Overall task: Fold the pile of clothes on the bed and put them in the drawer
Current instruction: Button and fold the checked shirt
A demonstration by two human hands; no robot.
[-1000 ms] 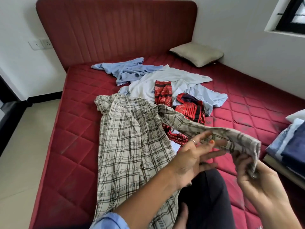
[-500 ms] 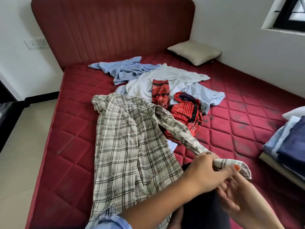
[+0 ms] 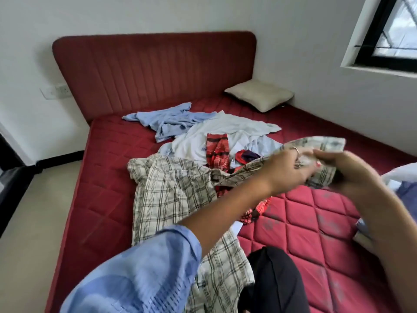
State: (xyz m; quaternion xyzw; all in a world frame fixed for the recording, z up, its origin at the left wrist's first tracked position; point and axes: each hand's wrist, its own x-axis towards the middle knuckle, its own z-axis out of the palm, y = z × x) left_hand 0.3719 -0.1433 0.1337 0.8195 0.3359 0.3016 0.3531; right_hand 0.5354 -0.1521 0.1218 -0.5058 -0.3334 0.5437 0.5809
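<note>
Between both hands [image 3: 291,168] [image 3: 347,170], the plaid sleeve [image 3: 327,144] stretches

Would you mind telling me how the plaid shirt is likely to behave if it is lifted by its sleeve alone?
Probably floppy: the plaid shirt lies rumpled on the mattress, and its sleeve sags between the body and the left hand and right hand. It looks thin, so likely light. The body would likely trail and bunch.

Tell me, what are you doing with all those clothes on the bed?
A person is folding laundry. Both hands, the left hand and the right hand, grip one sleeve of the plaid shirt and hold it up above the red mattress. The rest of the shirt lies spread on the bed. A light blue shirt, a white shirt and a red patterned cloth wait unfolded behind it.
</note>
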